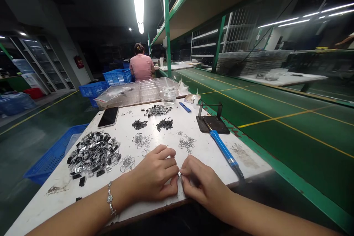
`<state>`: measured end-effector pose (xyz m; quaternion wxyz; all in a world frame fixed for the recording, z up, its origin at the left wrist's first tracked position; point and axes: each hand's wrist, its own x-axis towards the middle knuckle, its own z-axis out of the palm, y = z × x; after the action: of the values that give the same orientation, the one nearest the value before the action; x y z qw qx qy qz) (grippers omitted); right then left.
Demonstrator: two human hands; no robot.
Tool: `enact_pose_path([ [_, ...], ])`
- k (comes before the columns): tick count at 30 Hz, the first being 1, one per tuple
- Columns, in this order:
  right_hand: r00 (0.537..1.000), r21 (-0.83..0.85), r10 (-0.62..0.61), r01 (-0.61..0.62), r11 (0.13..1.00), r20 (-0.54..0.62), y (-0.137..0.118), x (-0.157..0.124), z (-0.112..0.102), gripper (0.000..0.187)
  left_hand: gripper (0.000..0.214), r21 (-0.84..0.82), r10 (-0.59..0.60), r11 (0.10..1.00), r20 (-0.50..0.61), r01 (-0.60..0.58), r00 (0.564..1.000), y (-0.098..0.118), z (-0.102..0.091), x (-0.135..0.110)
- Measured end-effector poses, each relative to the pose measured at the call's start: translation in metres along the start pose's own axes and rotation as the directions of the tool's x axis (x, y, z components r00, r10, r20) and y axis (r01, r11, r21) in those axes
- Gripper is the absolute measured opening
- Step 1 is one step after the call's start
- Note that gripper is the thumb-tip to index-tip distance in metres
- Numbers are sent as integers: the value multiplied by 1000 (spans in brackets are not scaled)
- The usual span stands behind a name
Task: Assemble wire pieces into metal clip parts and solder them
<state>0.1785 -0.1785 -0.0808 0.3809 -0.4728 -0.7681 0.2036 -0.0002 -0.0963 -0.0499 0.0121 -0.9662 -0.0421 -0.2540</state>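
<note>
My left hand (pixel 159 173) and my right hand (pixel 200 180) meet near the front edge of the white table (pixel 157 210). Between their pinched fingertips sits a small shiny silver metal piece (pixel 179 174), its exact kind too small to make out. Both hands have their fingers closed on it. Just beyond lie small heaps of thin bent wire pieces (pixel 187 143), with more wire pieces (pixel 141 140) further left. A large pile of black and clear plastic parts (pixel 94 153) spreads to the left of my left hand.
A blue soldering iron (pixel 224 149) rests on a dark metal stand (pixel 212 123) at right. Further back are black bits (pixel 165 124), a phone (pixel 108 117), a glass of clear liquid (pixel 169 96) and a blue tool (pixel 185 107). A person in pink (pixel 142 67) sits ahead, back turned.
</note>
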Motion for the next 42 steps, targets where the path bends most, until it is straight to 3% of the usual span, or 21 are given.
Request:
enact_pose_path([
  [7, 999, -2, -15, 15, 1000, -32, 0, 2, 1, 15, 8, -23, -32, 999, 1, 32, 1000, 3, 2, 0],
  [12, 988, 156, 106, -88, 984, -115, -3, 9, -4, 12, 12, -39, -163, 986, 1, 162, 987, 2, 2, 2],
  [15, 972, 272, 195, -154, 950, -133, -1, 13, -6, 9, 26, -47, -206, 978, -66, 203, 976, 2, -1, 3],
  [18, 959, 373, 264, -210, 904, -102, 3, 16, -7, 5, 31, -34, -150, 988, -101, 147, 983, 2, -2, 2],
  [21, 945, 449, 323, -265, 854, -56, 5, 16, -7, 7, 32, -34, -61, 998, -57, 59, 996, 2, 1, 2],
  [24, 937, 500, 342, -265, 824, -68, 7, 16, -4, 15, 29, -101, -68, 993, -45, 63, 997, 2, 4, 1],
  [27, 939, 432, 325, -249, 867, -112, 4, 17, -8, 21, 24, -267, -197, 949, -75, 171, 977, 1, 4, 3],
  [29, 956, 224, 269, -238, 945, -120, 0, 18, -22, 20, 19, -442, -400, 828, -39, 343, 916, 0, 0, 4],
  [31, 987, -134, 138, -149, 980, -87, -2, 17, -47, 18, 16, -631, -606, 580, 88, 515, 790, -2, -4, 6],
  [32, 997, -341, 55, -67, 938, -45, -2, 16, -61, 19, 17, -707, -672, 430, 165, 562, 722, -3, -5, 7],
  [33, 998, -538, -58, 46, 842, -6, 1, 14, -76, 19, 19, -768, -707, 286, 235, 573, 667, -5, -6, 7],
  [34, 989, -714, -139, 127, 689, 42, 4, 12, -89, 22, 22, -820, -720, 154, 289, 552, 631, -6, -6, 7],
  [36, 968, -877, -163, 241, 416, 189, 17, 6, -110, 30, 26, -887, -715, -64, 361, 458, 599, -8, -3, 5],
  [37, 956, -896, -156, 289, 336, 250, 25, 3, -116, 33, 27, -902, -705, -153, 386, 404, 596, -9, -1, 5],
  [39, 935, -909, -131, 351, 225, 328, 40, -3, -120, 32, 28, -901, -682, -290, 431, 322, 591, -11, 2, 3],
  [42, 920, -909, -138, 387, 157, 368, 52, -9, -117, 25, 27, -878, -681, -376, 479, 297, 554, -13, 5, 2],
])
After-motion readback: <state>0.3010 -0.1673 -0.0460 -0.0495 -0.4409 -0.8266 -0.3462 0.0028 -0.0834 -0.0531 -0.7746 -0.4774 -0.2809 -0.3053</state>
